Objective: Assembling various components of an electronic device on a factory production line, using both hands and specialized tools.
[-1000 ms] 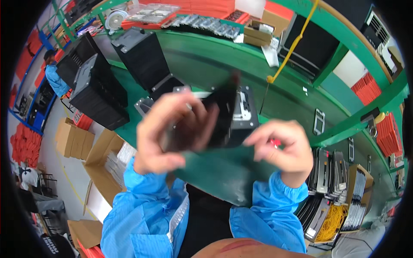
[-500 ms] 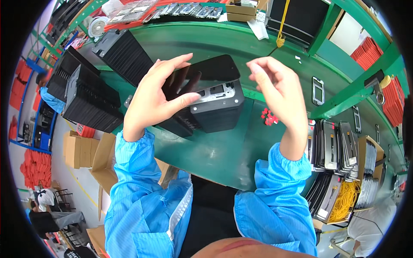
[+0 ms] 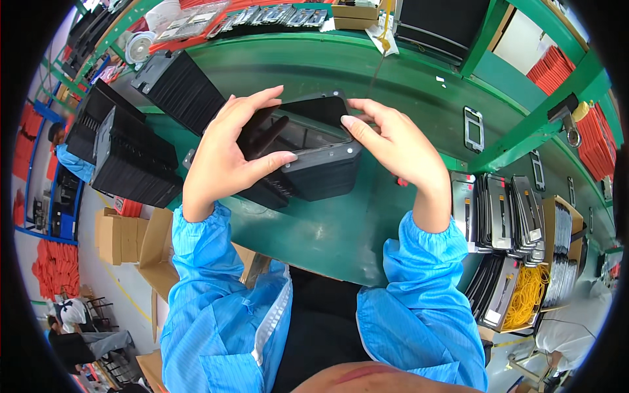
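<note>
Clamped in my left hand (image 3: 229, 147) and pinched at one corner by my right hand (image 3: 396, 141), the screen (image 3: 304, 134) could slip off the stack (image 3: 324, 180) under uneven pressure.

At the right of the frame, a slanting green metal beam (image 3: 529, 134) stands before a stack of flat red sheets (image 3: 593, 154), with a tangled bundle of thin yellow cord (image 3: 526, 302) at the lower right. A small closed brown cardboard box (image 3: 118, 236) sits at the left near a heap of red material (image 3: 57, 270), while a round white disc-shaped object (image 3: 138, 47) stands at the upper left.
</note>
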Demonstrator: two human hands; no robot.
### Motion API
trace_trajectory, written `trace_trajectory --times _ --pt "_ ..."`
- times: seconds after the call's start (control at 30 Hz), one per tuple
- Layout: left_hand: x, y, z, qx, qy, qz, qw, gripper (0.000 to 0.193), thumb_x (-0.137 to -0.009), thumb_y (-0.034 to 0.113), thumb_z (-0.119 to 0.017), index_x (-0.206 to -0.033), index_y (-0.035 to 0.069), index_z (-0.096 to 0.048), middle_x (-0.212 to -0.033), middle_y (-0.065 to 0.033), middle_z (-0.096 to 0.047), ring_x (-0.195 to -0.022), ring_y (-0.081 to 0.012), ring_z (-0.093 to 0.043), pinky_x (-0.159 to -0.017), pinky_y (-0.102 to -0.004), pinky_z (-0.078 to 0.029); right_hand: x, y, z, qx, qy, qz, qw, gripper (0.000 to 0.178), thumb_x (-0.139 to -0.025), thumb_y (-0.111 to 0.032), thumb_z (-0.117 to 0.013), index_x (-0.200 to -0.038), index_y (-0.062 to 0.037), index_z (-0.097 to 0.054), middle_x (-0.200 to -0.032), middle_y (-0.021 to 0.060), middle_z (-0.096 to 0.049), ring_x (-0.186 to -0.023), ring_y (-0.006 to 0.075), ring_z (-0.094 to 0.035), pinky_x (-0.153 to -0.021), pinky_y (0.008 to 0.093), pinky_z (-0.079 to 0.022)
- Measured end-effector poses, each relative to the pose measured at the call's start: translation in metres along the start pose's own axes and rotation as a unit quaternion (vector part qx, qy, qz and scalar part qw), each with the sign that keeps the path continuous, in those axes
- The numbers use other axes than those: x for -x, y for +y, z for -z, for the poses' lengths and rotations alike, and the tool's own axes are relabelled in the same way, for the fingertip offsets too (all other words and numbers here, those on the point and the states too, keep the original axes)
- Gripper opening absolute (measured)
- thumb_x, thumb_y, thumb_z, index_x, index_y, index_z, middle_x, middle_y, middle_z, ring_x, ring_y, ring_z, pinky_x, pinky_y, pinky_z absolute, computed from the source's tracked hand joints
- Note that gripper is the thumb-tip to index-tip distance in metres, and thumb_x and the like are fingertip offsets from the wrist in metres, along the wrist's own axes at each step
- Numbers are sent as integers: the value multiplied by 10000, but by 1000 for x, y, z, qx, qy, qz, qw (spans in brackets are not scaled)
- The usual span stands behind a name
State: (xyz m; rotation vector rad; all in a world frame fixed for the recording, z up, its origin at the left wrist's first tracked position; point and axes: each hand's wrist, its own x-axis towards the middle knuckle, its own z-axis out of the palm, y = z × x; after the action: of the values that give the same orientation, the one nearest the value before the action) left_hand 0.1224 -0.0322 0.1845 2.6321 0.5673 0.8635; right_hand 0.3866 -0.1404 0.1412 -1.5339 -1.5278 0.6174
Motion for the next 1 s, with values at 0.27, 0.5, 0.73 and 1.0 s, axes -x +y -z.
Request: trace_trajectory --times 0.27,0.5,0.73,1.0 --pt "6 -8 4 10 -9 15 1000 864 -720 289 -932 -1482 105 -569 -1282 -116 -710 -1274 -324 -640 -1255 -615 -223 1 -25 -3 30 -7 -49 998 563 -1025 -340 -677 -1381 86 -589 -1069 215 -750 -897 236 -713 -809 357 -560" --pt "7 -6 6 12 -15 33 999 867 -718 287 -934 -1484 114 -568 -1274 -103 -718 -1285 -321 -642 -1267 -642 -145 1 -22 -10 22 -4 -49 999 522 -1031 -309 -653 -1355 97 -599 -1036 217 -752 -872 247 -716 -800 368 -559" --pt "9 -2 10 -25 52 21 998 764 -798 221 -868 -1489 91 -569 -1462 -163 -608 -1404 -347 -550 -1262 -603 -184 0 -26 -6 38 -21 -45 998 485 -1029 -287 -646 -1352 73 -613 -977 200 -748 -826 232 -698 -778 372 -551" --pt "56 -36 9 156 -2 124 980 596 -913 131 -730 -1481 50 -564 -1550 -224 -504 -1489 -329 -448 -1231 -410 -295 -1 -25 -6 41 -7 -30 999 478 -1028 -283 -652 -1359 61 -618 -971 185 -749 -789 204 -671 -755 349 -542"
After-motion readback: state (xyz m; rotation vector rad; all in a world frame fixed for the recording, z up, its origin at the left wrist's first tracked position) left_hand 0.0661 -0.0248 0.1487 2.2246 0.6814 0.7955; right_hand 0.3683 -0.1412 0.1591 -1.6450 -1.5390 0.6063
